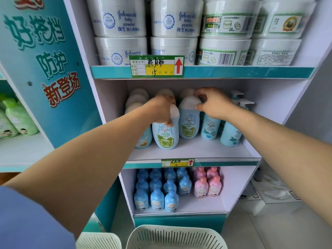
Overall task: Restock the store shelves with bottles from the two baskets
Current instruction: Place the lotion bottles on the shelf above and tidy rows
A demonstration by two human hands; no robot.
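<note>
While Giving bottles [166,137] were gripped by the left hand [161,108] and right hand [213,105], neighbouring bottles [210,129] could be toppled.

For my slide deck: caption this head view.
Left hand grips one blue bottle; right hand pinches another bottle on the middle shelf.

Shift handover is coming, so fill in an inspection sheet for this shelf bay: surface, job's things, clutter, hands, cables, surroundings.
Surface: middle shelf, white, holds rows of bottles.
Job's things: front bottle, blue with green label; second bottle right of it; right basket and left basket below, only rims visible.
Clutter: nothing seen.
Hands: left hand grips the front bottle near its cap; right hand pinches the second bottle's white cap.
Cables: nothing seen.
Surroundings: powder tubs above; small blue bottles and pink bottles below; pump bottles at right; green bottles on the left unit.
</note>
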